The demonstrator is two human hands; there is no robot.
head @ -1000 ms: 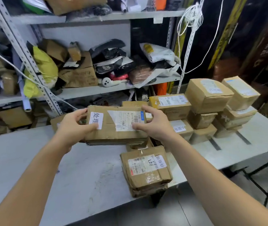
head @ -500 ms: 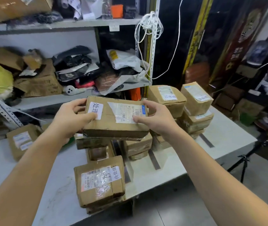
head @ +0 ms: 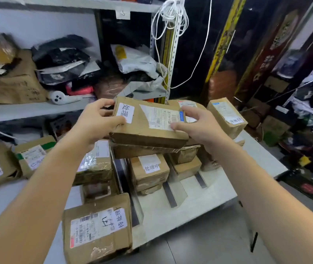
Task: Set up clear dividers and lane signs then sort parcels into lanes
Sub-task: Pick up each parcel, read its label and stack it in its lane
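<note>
Held parcel (head: 148,122): long axis left-right, directly over middle-lane stack (head: 149,170).
Left hand (head: 96,121): grip clasps left end.
Right hand (head: 195,124): grip clasps right end.
Next: straight down, judged.

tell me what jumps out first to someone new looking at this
Two bare hands, left hand and right hand, hold a flat brown cardboard parcel with white labels at centre, above stacked brown boxes on the white table. A coil of white cord hangs from the grey metal shelving behind.

Metal shelf (head: 37,109) behind w/ black bags (head: 62,56) & a white handheld device (head: 62,97). White cord (head: 169,14) hangs coiled off the upright.
</note>
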